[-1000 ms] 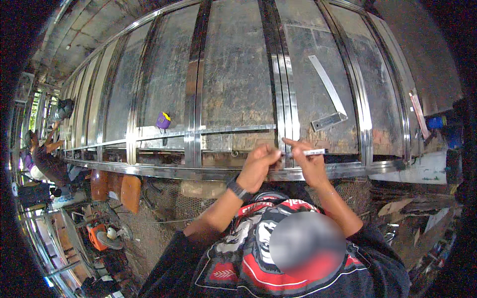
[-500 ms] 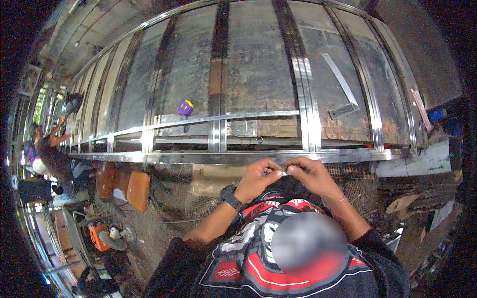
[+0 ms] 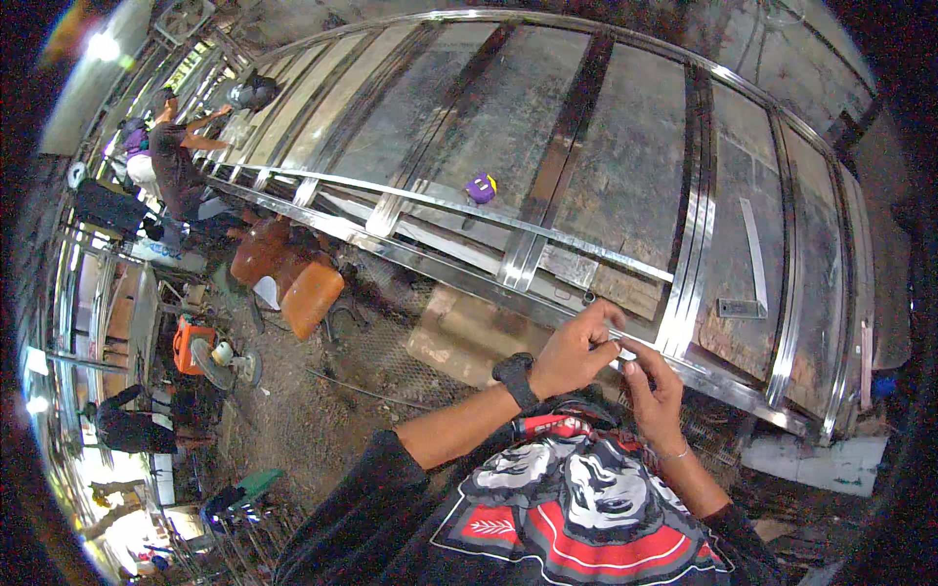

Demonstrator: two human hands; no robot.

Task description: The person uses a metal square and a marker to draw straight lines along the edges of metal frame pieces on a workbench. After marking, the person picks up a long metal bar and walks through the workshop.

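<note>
Only illegible lettering (image 3: 561,427) on the black shirt (image 3: 391,523)

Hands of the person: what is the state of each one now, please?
Left hand: fingers curled; whether it holds something cannot be told.
Right hand: fingers closed on a small white object.

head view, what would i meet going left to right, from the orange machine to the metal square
Orange machine, orange panel, purple tape measure, left hand, right hand, metal square.
</note>
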